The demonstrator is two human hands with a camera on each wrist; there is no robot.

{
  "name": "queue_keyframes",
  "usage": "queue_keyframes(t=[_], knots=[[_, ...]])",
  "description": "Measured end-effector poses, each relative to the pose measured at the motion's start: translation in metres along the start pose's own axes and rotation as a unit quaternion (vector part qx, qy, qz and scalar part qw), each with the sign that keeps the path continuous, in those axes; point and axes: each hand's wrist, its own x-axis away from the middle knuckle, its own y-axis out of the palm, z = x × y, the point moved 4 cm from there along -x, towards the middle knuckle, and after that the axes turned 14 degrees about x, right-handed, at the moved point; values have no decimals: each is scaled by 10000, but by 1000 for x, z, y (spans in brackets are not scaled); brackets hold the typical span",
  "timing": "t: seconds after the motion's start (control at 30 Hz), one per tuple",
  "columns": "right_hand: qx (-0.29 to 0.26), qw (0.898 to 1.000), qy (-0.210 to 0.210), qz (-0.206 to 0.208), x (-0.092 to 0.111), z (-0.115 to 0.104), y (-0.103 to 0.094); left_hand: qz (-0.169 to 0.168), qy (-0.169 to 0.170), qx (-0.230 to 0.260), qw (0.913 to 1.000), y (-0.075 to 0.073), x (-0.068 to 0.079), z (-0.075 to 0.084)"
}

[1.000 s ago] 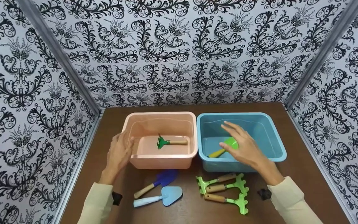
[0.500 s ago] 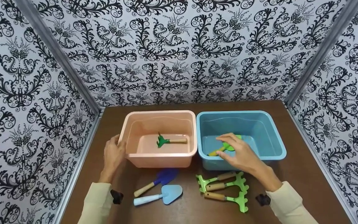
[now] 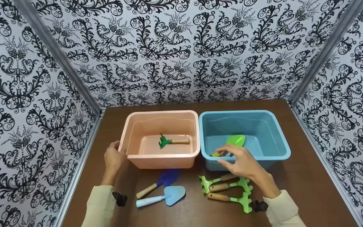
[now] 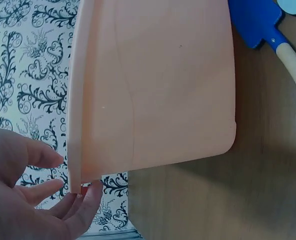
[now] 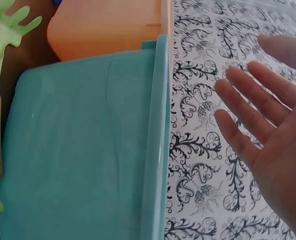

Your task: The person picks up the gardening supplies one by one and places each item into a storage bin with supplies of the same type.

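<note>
My left hand (image 3: 114, 159) is at the front left corner of the peach bin (image 3: 161, 161). In the left wrist view its relaxed fingers (image 4: 90, 205) lie along the rim's outer corner. A green hand rake (image 3: 172, 142) with a wooden handle lies in that bin. My right hand (image 3: 243, 162) hovers at the front rim of the blue bin (image 3: 274, 135), fingers slightly bent and holding nothing. Behind it, a green trowel (image 3: 235, 140) with a yellow handle lies in the blue bin, its handle partly hidden by the fingers.
In front of the peach bin lie a dark blue spade (image 3: 168, 178) with a wooden handle and a light blue trowel (image 3: 173, 194). Three light green rakes (image 3: 245, 201) with wooden handles lie before the blue bin. Patterned walls (image 3: 175, 56) enclose the brown table (image 3: 307, 176).
My right hand has drawn back from over the blue bin toward its front rim, uncovering the green trowel blade. My left hand has shifted outward and down at the peach bin's corner.
</note>
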Motion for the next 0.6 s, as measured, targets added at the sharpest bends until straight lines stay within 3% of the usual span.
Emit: queue_keyframes(t=[0.33, 0.6], knots=[[64, 9967, 302, -748, 16, 3, 20, -158, -397, 100, 9990, -3, -2, -7], [-152, 9959, 579, -682, 27, 5, 32, -234, -476, 167, 9985, -8, -5, -9]])
